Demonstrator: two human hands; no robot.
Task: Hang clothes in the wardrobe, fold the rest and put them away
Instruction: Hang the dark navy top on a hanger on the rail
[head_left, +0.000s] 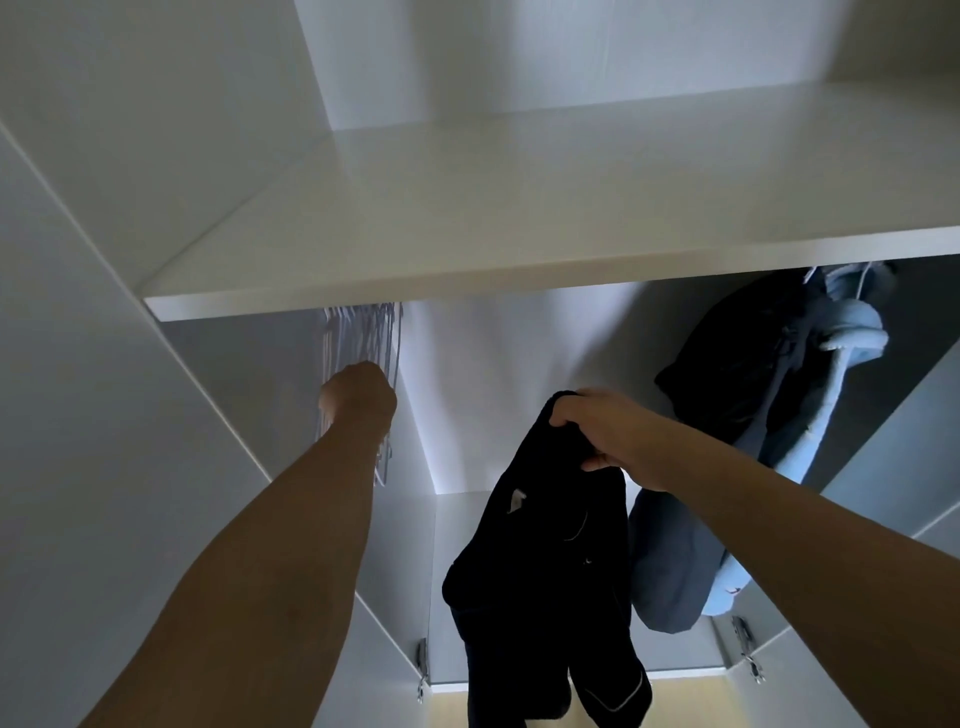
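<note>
Dark garment (545, 561) | soft, light, limp | right hand (608, 436) pinches collar edge | left hand (358, 395) clenched among empty hangers (363, 332), hold unclear.

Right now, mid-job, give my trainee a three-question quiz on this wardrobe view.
1. True or false: the right hand grips a dark navy garment with white piping.
2. What does the left hand reach into?
A. thin pale wire hangers
B. a drawer
3. Which side do the hanging blue and dark clothes occupy under the white shelf?

Key: 1 true; 2 A; 3 right.
</note>
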